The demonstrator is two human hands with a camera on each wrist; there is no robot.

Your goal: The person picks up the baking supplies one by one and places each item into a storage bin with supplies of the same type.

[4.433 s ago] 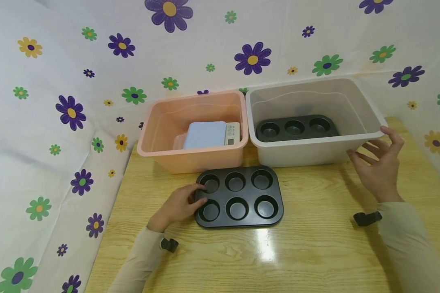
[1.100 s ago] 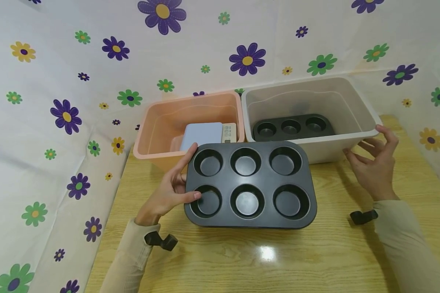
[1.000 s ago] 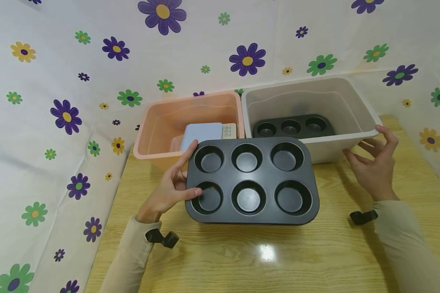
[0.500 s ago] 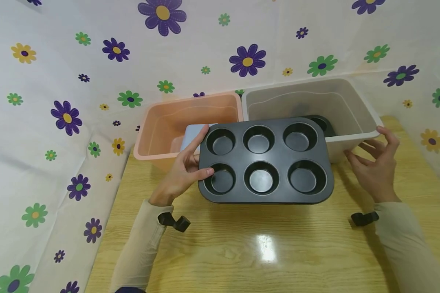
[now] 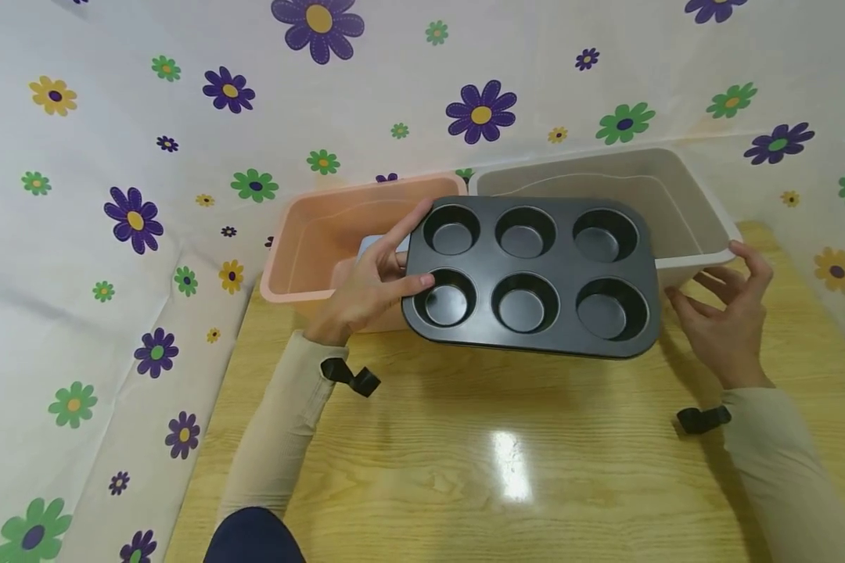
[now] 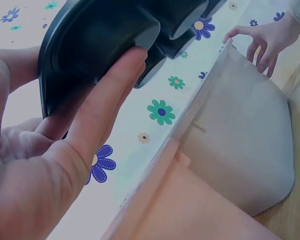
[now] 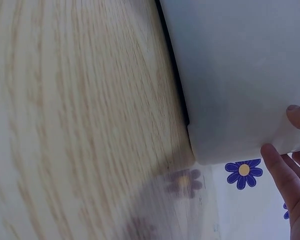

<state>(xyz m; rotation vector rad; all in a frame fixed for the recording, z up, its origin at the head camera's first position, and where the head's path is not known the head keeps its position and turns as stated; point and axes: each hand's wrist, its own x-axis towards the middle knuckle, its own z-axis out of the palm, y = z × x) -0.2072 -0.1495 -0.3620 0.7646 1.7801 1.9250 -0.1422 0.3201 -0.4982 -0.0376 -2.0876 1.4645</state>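
My left hand (image 5: 366, 293) grips a dark muffin tin (image 5: 528, 265) by its left end, thumb on top and fingers underneath. The tin is raised and tilted, its cups facing me, over the front of a beige plastic bin (image 5: 679, 215). From the left wrist, the undersides of the cups (image 6: 135, 30) show beside the fingers. My right hand (image 5: 732, 324) holds that bin at its right front corner, index fingertip at the rim, thumb against the wall. In the right wrist view, fingertips (image 7: 272, 150) touch the bin's wall (image 7: 235, 90). The lifted tin hides the bin's contents.
A peach bin (image 5: 299, 250) stands left of the beige one; inside it, a pale blue-topped kitchen scale (image 5: 369, 244) is mostly covered from view. Both bins stand on a wooden table (image 5: 422, 461) against a flower-patterned sheet (image 5: 204, 148). A dark blue rounded shape (image 5: 253, 539) shows at bottom.
My left hand has lifted the muffin tin off the table and carried it up and rightward to the beige bin, covering the second tin inside from view. My right hand stays at the corner.
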